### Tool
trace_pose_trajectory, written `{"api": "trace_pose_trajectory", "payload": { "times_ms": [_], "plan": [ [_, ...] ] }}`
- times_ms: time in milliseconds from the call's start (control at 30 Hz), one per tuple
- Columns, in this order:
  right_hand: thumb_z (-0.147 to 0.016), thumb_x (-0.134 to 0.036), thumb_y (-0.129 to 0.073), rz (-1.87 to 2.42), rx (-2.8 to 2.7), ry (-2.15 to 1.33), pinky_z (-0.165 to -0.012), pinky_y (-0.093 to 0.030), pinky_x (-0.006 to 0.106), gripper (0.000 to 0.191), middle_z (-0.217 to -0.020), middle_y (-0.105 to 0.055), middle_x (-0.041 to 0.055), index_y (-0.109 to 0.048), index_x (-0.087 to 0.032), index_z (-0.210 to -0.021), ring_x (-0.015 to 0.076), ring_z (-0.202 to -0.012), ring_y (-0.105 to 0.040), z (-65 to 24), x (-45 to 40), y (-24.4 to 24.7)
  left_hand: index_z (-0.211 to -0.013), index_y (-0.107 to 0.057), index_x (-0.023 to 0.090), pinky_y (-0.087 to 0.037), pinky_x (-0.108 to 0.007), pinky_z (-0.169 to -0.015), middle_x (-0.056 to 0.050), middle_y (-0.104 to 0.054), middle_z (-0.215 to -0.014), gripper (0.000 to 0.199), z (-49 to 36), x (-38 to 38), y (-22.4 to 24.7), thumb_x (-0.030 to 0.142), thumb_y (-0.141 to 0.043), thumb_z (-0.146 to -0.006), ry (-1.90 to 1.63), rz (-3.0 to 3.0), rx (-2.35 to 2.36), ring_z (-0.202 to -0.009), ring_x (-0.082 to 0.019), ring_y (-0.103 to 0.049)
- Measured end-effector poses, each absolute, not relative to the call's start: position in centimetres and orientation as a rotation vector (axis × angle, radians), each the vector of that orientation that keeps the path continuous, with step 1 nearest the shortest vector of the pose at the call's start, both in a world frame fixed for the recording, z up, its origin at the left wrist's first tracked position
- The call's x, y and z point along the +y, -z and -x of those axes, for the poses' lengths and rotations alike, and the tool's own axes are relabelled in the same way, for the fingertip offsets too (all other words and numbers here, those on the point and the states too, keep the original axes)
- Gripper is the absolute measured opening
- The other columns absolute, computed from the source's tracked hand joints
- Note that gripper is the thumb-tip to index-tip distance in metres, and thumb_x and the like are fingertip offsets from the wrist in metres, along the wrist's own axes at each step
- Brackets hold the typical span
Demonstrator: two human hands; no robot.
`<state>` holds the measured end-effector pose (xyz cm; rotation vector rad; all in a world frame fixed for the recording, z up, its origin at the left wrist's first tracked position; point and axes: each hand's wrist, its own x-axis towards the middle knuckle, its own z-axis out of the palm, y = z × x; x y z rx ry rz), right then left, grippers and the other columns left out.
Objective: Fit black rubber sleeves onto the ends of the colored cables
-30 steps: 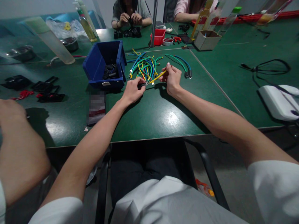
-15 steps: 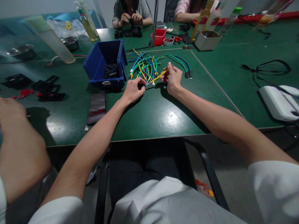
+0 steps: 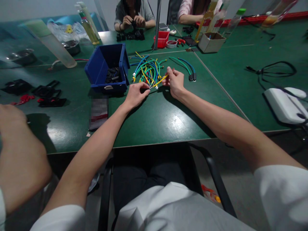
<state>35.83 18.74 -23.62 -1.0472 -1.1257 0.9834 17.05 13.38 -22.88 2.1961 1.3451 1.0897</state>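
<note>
A yellow wire (image 3: pixel 160 81) is pinched in my right hand (image 3: pixel 175 81) and slants down to the left. Its lower end meets the fingertips of my left hand (image 3: pixel 137 94), which are closed on something too small to make out. Behind both hands lies a tangled pile of green, blue and yellow wires (image 3: pixel 150 69) with metal ends. Left of the pile, a blue bin (image 3: pixel 109 87) holds small black parts (image 3: pixel 114 74). Two bent wires (image 3: pixel 186 65), green and blue, lie right of the pile with black pieces at their lower ends.
A phone-like object (image 3: pixel 99 112) lies below the bin. Black parts (image 3: pixel 49 93) are at the left, near another person's arm (image 3: pixel 21 154). A white device (image 3: pixel 285 104) with a black cable is at the right. Two people (image 3: pixel 134 19) sit across the table.
The whole view has shifted slightly. My right hand, with the yellow wire, has come a little closer to my left hand, and the black piece at my left fingertips no longer shows clearly.
</note>
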Motion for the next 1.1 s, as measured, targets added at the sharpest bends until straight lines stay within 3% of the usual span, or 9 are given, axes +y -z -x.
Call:
{"api": "trace_pose_trajectory", "payload": {
  "times_ms": [533,1100],
  "plan": [
    [-0.063,-0.047,-0.082,0.869,-1.366,-1.285,-0.057,-0.055,0.022,0.039,-0.071,-0.065,-0.0008,-0.059,-0.018,-0.077,0.0123,-0.066,-0.067,-33.9,15.4,23.5,-0.086,-0.068,0.017,-0.052,-0.028,-0.077,-0.004,-0.074,-0.089,0.014,-17.4,13.7,23.2,0.027,-0.060,-0.079,-1.163,-2.128,1.412,-0.079,-0.016,-0.065],
    [-0.063,-0.046,-0.081,0.887,-1.386,-1.313,-0.052,-0.053,0.022,0.040,-0.056,-0.064,-0.0009,-0.054,-0.018,-0.070,0.0115,-0.054,-0.064,-34.0,15.6,23.4,-0.085,-0.068,0.017,-0.049,-0.026,-0.066,-0.003,-0.072,-0.081,0.020,-17.4,13.4,22.8,0.035,-0.061,-0.080,-1.128,-2.062,1.406,-0.067,-0.014,-0.062]
  ]
}}
